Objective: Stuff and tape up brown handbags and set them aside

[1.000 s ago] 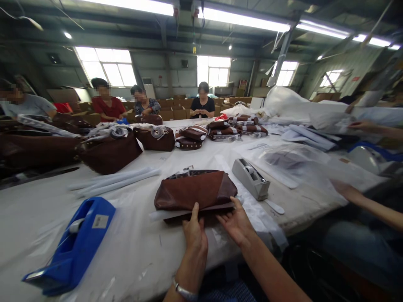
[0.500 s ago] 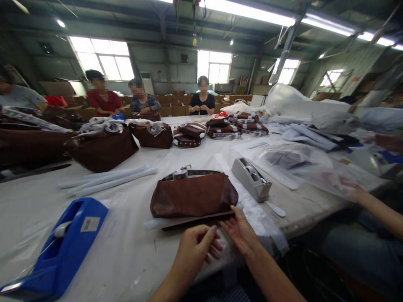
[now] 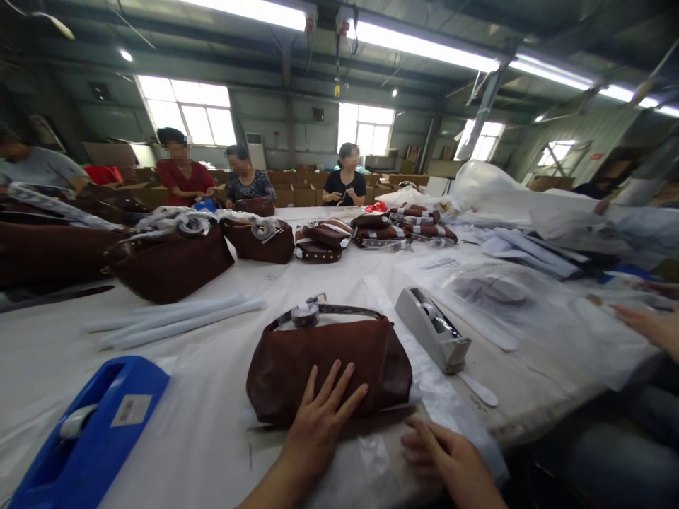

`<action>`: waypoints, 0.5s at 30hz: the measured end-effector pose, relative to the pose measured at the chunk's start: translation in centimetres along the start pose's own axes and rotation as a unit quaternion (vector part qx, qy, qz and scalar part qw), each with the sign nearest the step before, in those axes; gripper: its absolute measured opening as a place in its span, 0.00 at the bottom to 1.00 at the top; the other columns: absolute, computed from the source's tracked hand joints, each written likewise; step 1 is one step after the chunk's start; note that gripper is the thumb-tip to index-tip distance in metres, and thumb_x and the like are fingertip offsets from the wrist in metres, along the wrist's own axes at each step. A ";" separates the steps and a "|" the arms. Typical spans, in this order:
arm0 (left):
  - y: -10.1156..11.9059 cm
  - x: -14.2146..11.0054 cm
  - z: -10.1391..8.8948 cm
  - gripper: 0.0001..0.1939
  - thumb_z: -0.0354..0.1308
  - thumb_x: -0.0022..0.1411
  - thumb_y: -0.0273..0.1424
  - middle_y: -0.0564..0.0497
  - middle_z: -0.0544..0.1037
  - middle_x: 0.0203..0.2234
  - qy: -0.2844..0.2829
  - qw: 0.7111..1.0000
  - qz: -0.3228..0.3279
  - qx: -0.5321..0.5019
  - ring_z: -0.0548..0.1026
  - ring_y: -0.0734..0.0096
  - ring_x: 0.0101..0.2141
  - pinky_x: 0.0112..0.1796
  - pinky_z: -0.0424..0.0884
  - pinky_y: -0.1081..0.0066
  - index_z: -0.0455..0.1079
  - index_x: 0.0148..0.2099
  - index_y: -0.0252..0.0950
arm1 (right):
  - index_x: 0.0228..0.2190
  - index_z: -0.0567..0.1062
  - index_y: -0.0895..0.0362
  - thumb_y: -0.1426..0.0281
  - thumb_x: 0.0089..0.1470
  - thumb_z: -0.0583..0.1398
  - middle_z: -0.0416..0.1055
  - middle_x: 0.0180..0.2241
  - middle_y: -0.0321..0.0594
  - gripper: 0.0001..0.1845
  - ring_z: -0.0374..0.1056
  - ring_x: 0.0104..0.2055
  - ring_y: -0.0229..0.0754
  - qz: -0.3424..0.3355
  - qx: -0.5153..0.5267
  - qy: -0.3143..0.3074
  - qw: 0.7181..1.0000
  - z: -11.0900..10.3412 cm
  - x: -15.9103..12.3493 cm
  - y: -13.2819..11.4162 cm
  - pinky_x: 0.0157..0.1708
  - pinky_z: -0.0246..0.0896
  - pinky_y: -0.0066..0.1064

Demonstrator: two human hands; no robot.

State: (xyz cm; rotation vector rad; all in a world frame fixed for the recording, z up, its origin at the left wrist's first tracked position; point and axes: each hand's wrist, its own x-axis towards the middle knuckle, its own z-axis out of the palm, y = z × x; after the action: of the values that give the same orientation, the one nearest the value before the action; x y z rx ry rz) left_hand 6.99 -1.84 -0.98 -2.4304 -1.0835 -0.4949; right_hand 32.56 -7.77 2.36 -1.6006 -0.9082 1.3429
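A brown handbag (image 3: 366, 353) lies in front of me, its strap along the top and a wrapped buckle (image 3: 305, 315) at the back. My left hand (image 3: 321, 420) rests on the bag's front panel with its fingers spread. Off the bag's lower right corner is my right hand (image 3: 450, 456), its fingers loosely bent, slightly apart and a little blurred. Nothing shows clearly in it. A thin translucent sheet (image 3: 371, 424) sticks out under the bag's near edge, and a small clear piece of film (image 3: 374, 452) lies between my hands.
A blue tape dispenser (image 3: 114, 431) stands at left, a grey one (image 3: 432, 329) right of the bag. White rolled sheets (image 3: 180, 318) lie behind. Several brown bags (image 3: 175, 265) line the table's far side. Co-workers sit opposite; another person's hand (image 3: 647, 325) is at right.
My left hand has gone from hovering before the bag to lying flat on it. My right hand has left the bag's lower edge, moving right and nearer. The bag's front now stands up more.
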 end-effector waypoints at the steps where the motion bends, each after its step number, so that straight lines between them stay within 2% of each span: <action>1: 0.0 0.0 0.0 0.35 0.47 0.68 0.25 0.49 0.46 0.72 0.003 1.000 -0.001 0.004 0.48 0.55 0.69 0.66 0.40 0.46 0.44 0.72 0.49 | 0.37 0.82 0.57 0.45 0.49 0.65 0.80 0.29 0.44 0.28 0.78 0.29 0.50 -0.042 -0.077 0.019 0.996 -0.6 -0.2 -0.6 0.31 0.75 0.37; 2: 0.0 0.1 -0.1 0.35 0.47 0.68 0.24 0.50 0.47 0.72 0.005 1.000 -0.002 0.005 0.48 0.55 0.69 0.66 0.40 0.46 0.44 0.72 0.50 | 0.38 0.82 0.55 0.46 0.52 0.63 0.80 0.30 0.43 0.26 0.77 0.30 0.49 -0.099 -0.143 0.033 0.984 -0.9 -0.2 -1.6 0.33 0.75 0.36; 4: 0.0 0.3 -0.2 0.34 0.46 0.68 0.25 0.50 0.47 0.71 0.007 1.000 -0.004 0.006 0.48 0.56 0.69 0.66 0.38 0.47 0.45 0.72 0.50 | 0.40 0.82 0.51 0.51 0.56 0.62 0.81 0.35 0.41 0.19 0.78 0.37 0.48 -0.246 -0.229 0.058 0.940 -0.4 0.9 -4.6 0.41 0.73 0.35; 6: 0.0 0.5 -0.2 0.33 0.46 0.69 0.26 0.50 0.49 0.71 0.010 1.000 -0.005 0.012 0.49 0.56 0.69 0.66 0.38 0.47 0.45 0.72 0.49 | 0.42 0.81 0.50 0.57 0.59 0.60 0.80 0.43 0.40 0.15 0.75 0.46 0.48 -0.382 -0.282 0.042 0.879 1.6 3.6 -8.3 0.50 0.69 0.35; 7: 0.0 0.6 0.0 0.32 0.45 0.69 0.26 0.50 0.50 0.71 0.018 1.000 -0.004 0.020 0.51 0.57 0.68 0.66 0.38 0.47 0.46 0.72 0.49 | 0.44 0.79 0.50 0.60 0.62 0.58 0.79 0.46 0.40 0.14 0.74 0.49 0.47 -0.413 -0.314 0.011 0.855 3.0 5.4 -10.1 0.53 0.66 0.35; 8: 0.0 0.6 0.2 0.31 0.45 0.70 0.27 0.50 0.51 0.71 0.030 0.999 -0.004 0.030 0.52 0.57 0.68 0.65 0.39 0.46 0.47 0.72 0.50 | 0.46 0.78 0.52 0.64 0.63 0.56 0.78 0.48 0.40 0.14 0.73 0.51 0.45 -0.421 -0.355 -0.024 0.834 4.4 7.4 -11.6 0.54 0.65 0.34; 10: 0.1 0.5 0.7 0.29 0.44 0.71 0.28 0.51 0.54 0.70 0.063 0.997 -0.007 0.053 0.55 0.57 0.67 0.65 0.42 0.46 0.50 0.71 0.50 | 0.47 0.78 0.53 0.69 0.64 0.55 0.76 0.51 0.40 0.14 0.70 0.54 0.42 -0.367 -0.480 -0.099 0.790 7.2 11.6 -14.0 0.57 0.61 0.31; 13: 0.1 0.0 1.4 0.27 0.44 0.72 0.29 0.50 0.57 0.69 0.090 0.993 -0.016 0.078 0.59 0.56 0.66 0.63 0.53 0.48 0.54 0.70 0.48 | 0.36 0.81 0.57 0.68 0.64 0.57 0.79 0.42 0.45 0.12 0.74 0.48 0.46 -0.296 -0.555 -0.134 0.766 10.6 16.7 -15.5 0.51 0.66 0.35; 15: 0.2 -0.7 1.7 0.26 0.46 0.72 0.30 0.49 0.58 0.68 0.087 0.993 -0.008 0.085 0.61 0.55 0.65 0.60 0.61 0.52 0.55 0.70 0.46 | 0.34 0.79 0.59 0.66 0.63 0.60 0.79 0.38 0.45 0.11 0.75 0.42 0.45 -0.258 -0.582 -0.139 0.758 12.1 18.9 -15.7 0.47 0.69 0.38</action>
State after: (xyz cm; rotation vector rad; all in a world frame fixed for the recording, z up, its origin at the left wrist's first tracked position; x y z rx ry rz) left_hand 6.92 -1.55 -2.78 -2.1888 -1.0280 -0.5846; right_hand 23.50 17.32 8.66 -1.7217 -2.4897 0.5411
